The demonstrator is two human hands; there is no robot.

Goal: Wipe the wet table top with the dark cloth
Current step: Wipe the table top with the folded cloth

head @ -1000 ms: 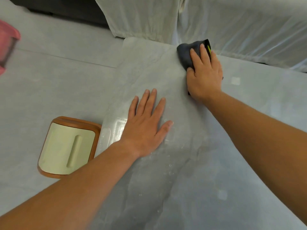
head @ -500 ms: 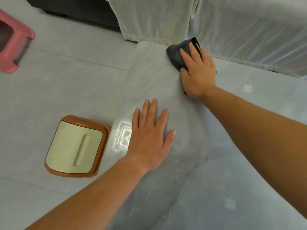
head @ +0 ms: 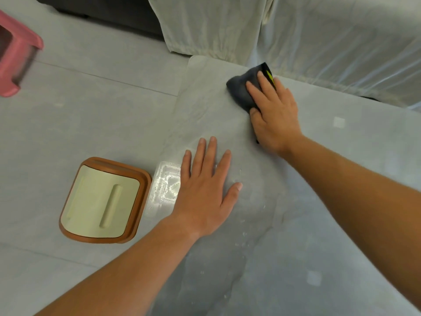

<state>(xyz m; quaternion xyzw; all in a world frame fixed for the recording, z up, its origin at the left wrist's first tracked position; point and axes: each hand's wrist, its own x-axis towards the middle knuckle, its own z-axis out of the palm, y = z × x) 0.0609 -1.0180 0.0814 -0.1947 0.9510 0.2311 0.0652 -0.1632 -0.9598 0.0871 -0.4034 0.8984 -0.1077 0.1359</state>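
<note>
The grey stone table top (head: 296,236) fills the middle and right of the view, with water drops and a wet sheen near its left edge. A dark cloth (head: 241,87) with a yellow tag lies near the far end of the table. My right hand (head: 275,112) presses flat on the cloth with straight fingers, covering its near part. My left hand (head: 205,190) rests flat on the table near the left edge, fingers spread, holding nothing.
A brown stool with a pale green seat (head: 102,199) stands on the floor just left of the table. A pink stool (head: 16,55) is at the far left. A sofa under a white and clear plastic cover (head: 307,35) borders the table's far side.
My right hand has slid the cloth a little to the left along the far end of the table. My left hand has stayed flat in place.
</note>
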